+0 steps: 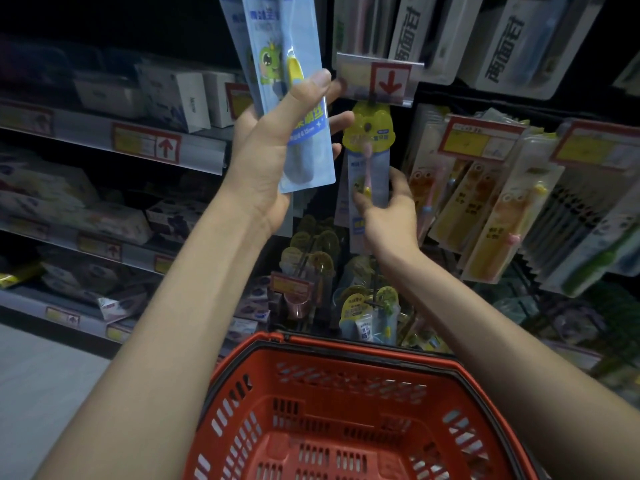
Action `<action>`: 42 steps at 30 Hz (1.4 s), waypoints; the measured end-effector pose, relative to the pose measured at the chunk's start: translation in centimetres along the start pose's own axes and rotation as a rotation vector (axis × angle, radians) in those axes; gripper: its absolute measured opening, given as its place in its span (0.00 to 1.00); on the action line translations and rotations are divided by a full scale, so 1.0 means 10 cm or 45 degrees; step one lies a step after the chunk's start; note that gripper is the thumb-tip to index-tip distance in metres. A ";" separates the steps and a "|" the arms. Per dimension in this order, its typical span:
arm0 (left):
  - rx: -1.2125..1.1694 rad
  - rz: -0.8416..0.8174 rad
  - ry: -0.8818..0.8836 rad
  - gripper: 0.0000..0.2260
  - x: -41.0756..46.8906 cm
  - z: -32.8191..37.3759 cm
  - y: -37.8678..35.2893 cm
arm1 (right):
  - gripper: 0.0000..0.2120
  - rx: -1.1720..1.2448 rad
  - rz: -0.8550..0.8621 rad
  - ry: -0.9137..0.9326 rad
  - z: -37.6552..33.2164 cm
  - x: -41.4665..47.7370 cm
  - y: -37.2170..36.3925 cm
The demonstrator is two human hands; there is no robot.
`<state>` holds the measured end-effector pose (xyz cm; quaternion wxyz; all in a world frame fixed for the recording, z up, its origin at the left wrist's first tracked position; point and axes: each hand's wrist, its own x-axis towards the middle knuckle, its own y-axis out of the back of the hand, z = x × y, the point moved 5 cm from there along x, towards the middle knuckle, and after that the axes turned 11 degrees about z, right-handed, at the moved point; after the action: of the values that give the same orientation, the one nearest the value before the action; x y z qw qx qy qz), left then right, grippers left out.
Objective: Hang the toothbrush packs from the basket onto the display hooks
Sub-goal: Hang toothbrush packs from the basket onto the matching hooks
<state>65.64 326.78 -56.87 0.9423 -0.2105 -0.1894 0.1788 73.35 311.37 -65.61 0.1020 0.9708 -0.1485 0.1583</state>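
Observation:
My left hand (277, 147) holds up a blue toothbrush pack (284, 64) with a green cartoon figure and a yellow brush, thumb across its front. Lower and to the right, my right hand (388, 209) grips the bottom of a pack with a yellow header and a pink brush (369, 147). The top of that pack sits at a display hook (372, 100) just under a red arrow price tag (389, 81). The red basket (346, 344) is below my arms, and no packs show in its visible part.
More toothbrush packs hang on hooks to the right (491, 209) and above (512, 43). Yellow-topped packs (367, 306) hang lower, just behind the basket. Shelves with boxed goods (173, 95) run along the left. Pale floor shows at lower left.

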 end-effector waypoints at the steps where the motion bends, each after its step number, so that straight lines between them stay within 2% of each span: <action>1: 0.004 -0.001 -0.001 0.18 0.00 0.00 0.00 | 0.27 -0.017 0.015 0.004 0.01 0.01 -0.01; 7: 0.004 0.006 0.017 0.16 0.01 -0.02 0.01 | 0.32 -0.218 0.062 -0.028 0.14 0.01 -0.03; 12: -0.008 -0.002 0.009 0.11 0.03 -0.05 0.01 | 0.35 -0.400 0.089 0.181 0.11 -0.26 0.14; 14: 0.006 0.007 0.014 0.09 0.05 -0.06 0.02 | 0.31 -0.317 0.097 0.244 0.01 -0.35 0.20; 19: 0.024 0.071 0.012 0.06 0.06 -0.10 0.02 | 0.13 0.056 0.188 0.480 -0.55 -0.47 0.36; 23: -0.048 0.065 0.024 0.02 0.04 -0.11 0.00 | 0.07 0.258 0.047 0.476 -0.93 -0.49 0.32; 26: -0.109 0.059 0.048 0.04 0.04 -0.14 -0.02 | 0.12 0.257 -0.131 0.448 -1.04 -0.50 0.22; 29: -0.074 0.100 0.048 0.09 0.08 -0.16 -0.01 | 0.20 0.289 -0.194 0.405 -1.05 -0.49 0.18; 33: -0.023 0.087 0.024 0.18 0.09 -0.19 0.01 | 0.22 0.267 -0.274 0.414 -1.06 -0.50 0.19; 38: -0.032 0.044 0.070 0.19 0.06 -0.23 -0.02 | 0.21 0.234 -0.302 0.338 -0.97 -0.51 0.15; 42: -0.089 -0.022 0.093 0.10 0.03 -0.19 -0.07 | 0.21 0.282 -0.377 0.289 -0.93 -0.56 0.16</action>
<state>66.91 325.71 -58.05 0.9422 -0.2478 -0.1628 0.1559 65.21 313.61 -58.66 0.0330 0.9633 0.0265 0.2651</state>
